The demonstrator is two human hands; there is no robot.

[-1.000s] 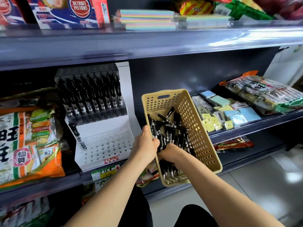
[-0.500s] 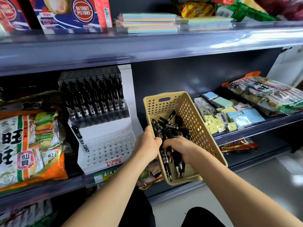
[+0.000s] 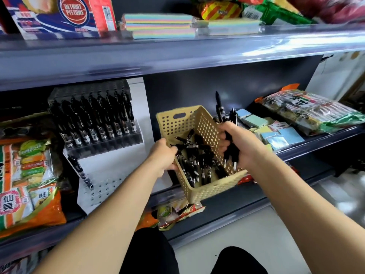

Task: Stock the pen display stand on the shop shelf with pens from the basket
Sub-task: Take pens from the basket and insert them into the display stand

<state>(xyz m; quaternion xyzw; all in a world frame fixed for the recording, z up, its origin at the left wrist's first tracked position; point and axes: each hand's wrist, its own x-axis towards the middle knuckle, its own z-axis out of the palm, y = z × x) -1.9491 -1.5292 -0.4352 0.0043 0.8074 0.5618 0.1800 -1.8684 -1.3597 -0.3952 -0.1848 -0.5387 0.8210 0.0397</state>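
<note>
Pens [image 3: 218, 107] bunched in the right hand [image 3: 240, 144], frame centre.

It clamps several black ones beside the yellow basket [image 3: 194, 120], likely to carry a batch at once. The left hand [image 3: 163, 156] grips its rim, steadying the tilt; loose pens [image 3: 197, 159] lie inside. At left, the display stand [image 3: 112, 171] has lower holes mostly bare.

Two bare forearms [image 3: 122, 210], black trousers [image 3: 150, 254] covering both knees, plain dark fabric
</note>
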